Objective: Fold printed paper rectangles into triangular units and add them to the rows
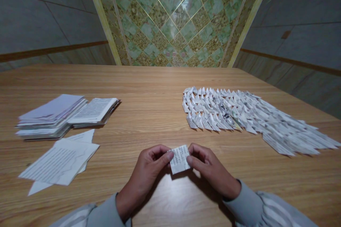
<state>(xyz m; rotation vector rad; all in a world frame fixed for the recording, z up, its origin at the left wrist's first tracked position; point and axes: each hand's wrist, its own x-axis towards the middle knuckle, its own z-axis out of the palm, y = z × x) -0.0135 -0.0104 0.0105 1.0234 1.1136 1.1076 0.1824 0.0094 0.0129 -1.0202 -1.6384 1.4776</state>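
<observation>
A small folded piece of printed paper [179, 159] is held just above the wooden table [149, 88], near its front edge. My left hand [147, 172] pinches its left side with thumb and fingers closed. My right hand [209, 168] pinches its right side the same way. Both sleeves are grey.
Rows of several small folded paper pieces [247, 117] lie spread out at the right. At the left sit stacks of printed sheets [66, 113], with loose sheets [60, 159] in front of them. A tiled wall rises behind the table.
</observation>
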